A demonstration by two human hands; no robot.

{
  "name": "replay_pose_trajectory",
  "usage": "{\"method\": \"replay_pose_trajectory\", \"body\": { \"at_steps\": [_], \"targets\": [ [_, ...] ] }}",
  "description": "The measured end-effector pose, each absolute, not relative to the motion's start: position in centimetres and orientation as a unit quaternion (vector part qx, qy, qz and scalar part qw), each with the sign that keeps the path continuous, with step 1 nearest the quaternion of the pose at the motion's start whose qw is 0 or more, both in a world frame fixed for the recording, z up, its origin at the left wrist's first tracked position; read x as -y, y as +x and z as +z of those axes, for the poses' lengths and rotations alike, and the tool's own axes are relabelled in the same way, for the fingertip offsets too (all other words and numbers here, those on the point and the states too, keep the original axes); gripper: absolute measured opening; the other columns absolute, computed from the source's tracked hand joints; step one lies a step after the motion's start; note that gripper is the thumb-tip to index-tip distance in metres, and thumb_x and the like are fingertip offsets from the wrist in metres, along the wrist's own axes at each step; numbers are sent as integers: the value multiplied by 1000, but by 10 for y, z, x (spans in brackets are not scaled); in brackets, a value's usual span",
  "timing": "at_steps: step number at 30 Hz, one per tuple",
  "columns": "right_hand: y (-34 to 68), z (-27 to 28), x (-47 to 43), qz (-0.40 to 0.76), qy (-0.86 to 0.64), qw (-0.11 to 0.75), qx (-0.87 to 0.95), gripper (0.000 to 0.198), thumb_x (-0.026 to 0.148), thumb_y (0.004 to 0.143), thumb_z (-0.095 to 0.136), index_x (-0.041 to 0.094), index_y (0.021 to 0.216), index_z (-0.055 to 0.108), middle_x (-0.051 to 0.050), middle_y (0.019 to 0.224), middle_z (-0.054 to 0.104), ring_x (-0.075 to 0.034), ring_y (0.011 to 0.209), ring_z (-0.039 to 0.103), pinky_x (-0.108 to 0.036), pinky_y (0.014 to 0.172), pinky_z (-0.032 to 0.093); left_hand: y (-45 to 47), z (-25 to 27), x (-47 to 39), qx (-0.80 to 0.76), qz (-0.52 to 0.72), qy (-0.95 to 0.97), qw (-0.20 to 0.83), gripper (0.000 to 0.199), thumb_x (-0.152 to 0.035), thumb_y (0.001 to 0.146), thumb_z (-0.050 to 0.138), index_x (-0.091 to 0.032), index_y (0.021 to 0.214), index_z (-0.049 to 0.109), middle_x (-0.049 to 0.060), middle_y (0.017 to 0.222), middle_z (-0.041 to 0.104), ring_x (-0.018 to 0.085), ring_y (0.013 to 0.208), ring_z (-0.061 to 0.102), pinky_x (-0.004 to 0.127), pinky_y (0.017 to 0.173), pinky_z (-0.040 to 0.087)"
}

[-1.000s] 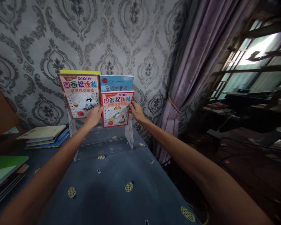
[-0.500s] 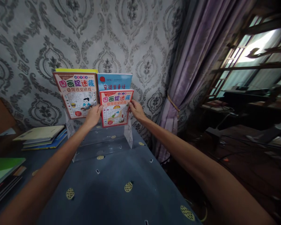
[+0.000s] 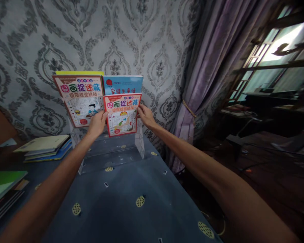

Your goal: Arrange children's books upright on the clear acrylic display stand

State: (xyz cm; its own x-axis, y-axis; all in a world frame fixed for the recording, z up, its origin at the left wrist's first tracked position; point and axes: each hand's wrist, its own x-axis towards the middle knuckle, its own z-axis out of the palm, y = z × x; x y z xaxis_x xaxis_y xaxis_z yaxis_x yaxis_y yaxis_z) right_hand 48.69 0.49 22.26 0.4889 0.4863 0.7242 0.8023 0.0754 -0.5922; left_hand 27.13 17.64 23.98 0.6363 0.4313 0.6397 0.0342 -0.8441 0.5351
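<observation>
A red-bordered picture book [image 3: 123, 116] stands nearly upright between my two hands. My left hand [image 3: 98, 124] is closed on its left edge, and my right hand [image 3: 145, 116] grips the right edge. Behind it is a blue book [image 3: 123, 82], its lower part hidden. To the left, a larger brown-bordered picture book [image 3: 82, 98] leans back, with a yellow book [image 3: 78, 73] showing above its top edge. My left hand overlaps its lower right corner. A clear stepped stand [image 3: 140, 145] is under the books on the table.
A blue pineapple-print tablecloth [image 3: 111, 209] covers the table. At the left lie a small pile of books [image 3: 47, 147] and a stack with a green cover [image 3: 6, 182]. Patterned wallpaper [image 3: 116, 40] rises behind; a tied purple curtain [image 3: 192, 101] hangs right of the table edge.
The red-bordered book, still in both hands, has shifted slightly left against the blue book behind it. The camera view has also moved a little.
</observation>
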Motion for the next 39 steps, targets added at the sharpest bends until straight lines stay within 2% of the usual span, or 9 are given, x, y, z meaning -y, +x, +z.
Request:
{"method": "replay_pose_trajectory", "body": {
  "at_steps": [5, 11, 18, 22, 26, 34, 39],
  "targets": [
    [491, 225, 0, -159, -672, 541, 480, 43, 53, 100, 43, 23, 121, 64, -8, 107, 71, -25, 98, 66, -42, 85, 60, 279, 237, -172, -126, 416, 872, 224, 49, -55, 101, 32, -18, 89, 63, 9, 84, 70, 25, 86, 67, 32, 75, 52],
    [487, 226, 6, -146, -680, 545, 469, 39, 48, 100, 40, 22, 113, 66, -6, 97, 69, -22, 83, 66, -39, 75, 60, 284, 238, -168, -129, 397, 884, 212, 48, -52, 103, 31, -18, 94, 64, 10, 89, 71, 24, 88, 67, 33, 77, 51],
    [480, 239, 6, -204, -685, 550, 432, 41, 52, 99, 38, 22, 94, 64, -8, 95, 70, -25, 93, 64, -40, 89, 52, 282, 242, -167, -120, 396, 880, 234, 50, -56, 102, 29, -19, 96, 63, 11, 92, 72, 25, 90, 68, 33, 78, 52],
    [480, 245, 2, -192, -671, 580, 420, 46, 60, 97, 36, 23, 85, 61, -6, 88, 69, -25, 86, 63, -38, 81, 51, 284, 243, -164, -131, 403, 870, 251, 51, -55, 102, 29, -19, 97, 64, 12, 96, 73, 27, 91, 69, 35, 78, 53],
    [480, 245, -1, -182, -666, 595, 411, 48, 66, 94, 36, 25, 80, 57, -4, 82, 65, -24, 82, 60, -35, 77, 50, 287, 244, -166, -129, 398, 867, 269, 52, -54, 102, 29, -18, 108, 65, 13, 104, 74, 28, 94, 69, 36, 78, 54],
    [478, 244, -4, -176, -663, 605, 404, 47, 63, 96, 37, 24, 83, 59, -6, 86, 68, -26, 88, 64, -39, 81, 52, 292, 245, -173, -130, 389, 868, 280, 58, -58, 102, 26, -17, 111, 66, 13, 101, 76, 27, 94, 70, 37, 81, 54],
    [476, 245, -4, -177, -664, 608, 398, 46, 61, 98, 39, 23, 88, 63, -7, 86, 70, -28, 93, 65, -40, 82, 54, 291, 245, -172, -134, 388, 872, 266, 52, -53, 103, 26, -18, 105, 65, 13, 100, 75, 27, 91, 70, 37, 80, 54]
  ]
}}
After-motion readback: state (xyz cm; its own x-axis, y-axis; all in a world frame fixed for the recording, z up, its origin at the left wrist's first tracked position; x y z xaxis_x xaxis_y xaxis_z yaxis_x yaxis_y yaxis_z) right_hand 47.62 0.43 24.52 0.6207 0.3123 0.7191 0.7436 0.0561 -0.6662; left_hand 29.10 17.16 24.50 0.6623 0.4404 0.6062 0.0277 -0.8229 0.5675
